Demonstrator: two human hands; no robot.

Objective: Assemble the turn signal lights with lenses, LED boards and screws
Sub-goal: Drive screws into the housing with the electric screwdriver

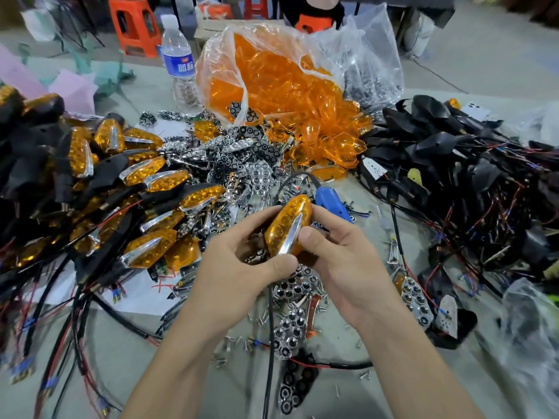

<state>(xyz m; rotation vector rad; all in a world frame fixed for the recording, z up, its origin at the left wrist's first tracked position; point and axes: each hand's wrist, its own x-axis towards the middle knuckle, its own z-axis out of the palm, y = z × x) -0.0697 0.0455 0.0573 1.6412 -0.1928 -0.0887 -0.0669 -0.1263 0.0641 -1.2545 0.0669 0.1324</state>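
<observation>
Turn signal light (287, 228): an amber lens with a chrome strip, held tilted between both grips above the tabletop.
Left grip (242, 255): clenched round the light's near end and left edge, thumb lying under the chrome tip.
Right grip (335, 255): grasping the light's right edge, thumb on the lens rim, fingers curled behind it.
Blue tool (331, 201): lay just beyond the grips, its black cable (270, 328) running back beneath them.
Chrome reflectors (290, 331): scattered under and just beyond the grips.
Loose screws (230, 346): strewn on the tabletop below the wrists.
Finished lights (145, 176): heaped left of the grips, amber faces up, black stems and wires trailing.
Black housings (453, 164): piled right of the grips, tangled in red and black wires.
Bag of orange lenses (272, 80): clear plastic, well beyond the grips, spilling lenses towards them.
Tabletop (136, 352): grey and matt.
Room: grey floor (484, 65) beyond the tabletop, orange stools (134, 25) at the far side.
Writing: the water bottle (177, 55) beside the bag bore a blue label with white characters, too blurred to read; white paper (163, 285) left of the grips carried red marks.
</observation>
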